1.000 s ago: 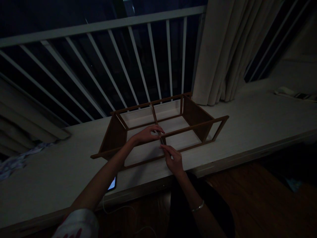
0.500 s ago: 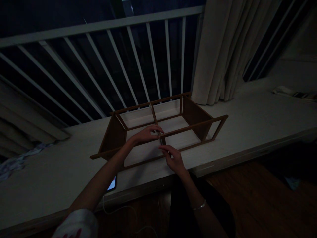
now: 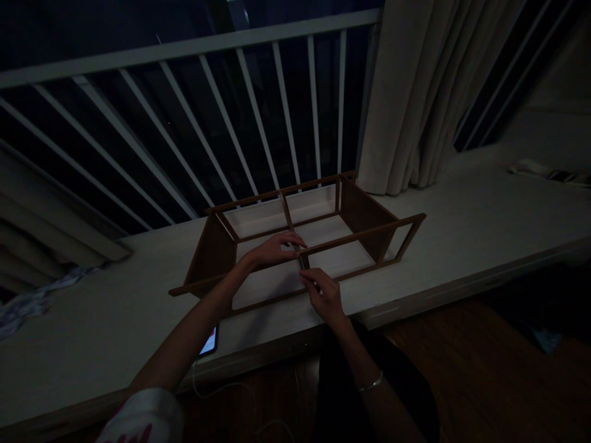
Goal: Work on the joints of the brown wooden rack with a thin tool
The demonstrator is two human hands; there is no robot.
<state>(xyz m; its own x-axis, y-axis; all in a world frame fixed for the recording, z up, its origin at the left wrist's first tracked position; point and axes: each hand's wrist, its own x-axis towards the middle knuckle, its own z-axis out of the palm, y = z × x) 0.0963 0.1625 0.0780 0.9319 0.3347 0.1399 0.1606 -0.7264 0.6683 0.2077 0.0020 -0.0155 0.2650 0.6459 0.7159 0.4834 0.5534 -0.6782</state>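
A brown wooden shelf frame lies on its side on the white ledge, with a solid panel at each end and a crosspiece in the middle. My left hand grips the upper front rail where the middle crosspiece meets it, thumb and fingers curled around the joint. Just below and to the right, my right hand is pinched close to the front face of that same joint. Whatever sits between its fingertips is too dark and small to make out.
Behind the frame runs a white railing, with a beige curtain to the right. A lit phone with a white cable lies by the ledge's front edge under my left forearm. Crumpled cloth lies at far left.
My right hand's fingertips have shifted very slightly while staying pinched by the joint. My left hand keeps its hold, and the shelf frame stays almost still.
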